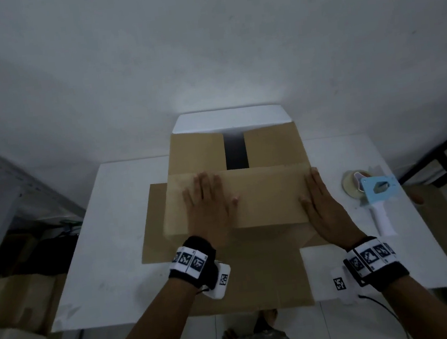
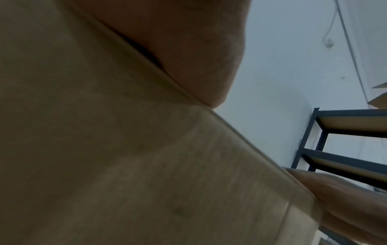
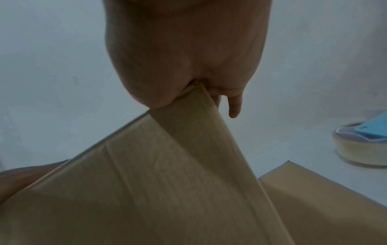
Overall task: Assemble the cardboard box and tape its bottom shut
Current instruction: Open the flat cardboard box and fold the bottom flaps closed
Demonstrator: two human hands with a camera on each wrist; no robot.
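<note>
both forearms reach in from the bottom of the head view, each with a black wristband (image 1: 192, 262) carrying printed square markers. left hand (image 1: 206, 202) lies flat, fingers straight and spread a little, palm down on the near flap (image 1: 261, 193) of the cardboard box (image 1: 272, 141). right hand (image 1: 322, 205) rests along the right end of that same flap, fingers straight and close together; in the right wrist view the flap's corner (image 3: 196, 92) pushes into the palm, and how far the fingers wrap round the edge cannot be told.

the box stands in the middle of a white table (image 1: 107, 238), against its far edge. two inner flaps are folded down with a dark gap (image 1: 235, 152) between them, and the near flap is tilted over them, not flat. the far flap stands up, pale against the wall. more flat cardboard (image 1: 257, 282) lies on the table under and in front of the box, reaching the near edge.

a tape dispenser (image 1: 372, 188) with a light blue body, a white handle and a roll of tape lies on the table to the right of the box, near the right hand but apart from it. dark metal shelving (image 2: 335, 149) shows to the right, and brown boxes (image 1: 15, 304) sit on the floor at the left.
</note>
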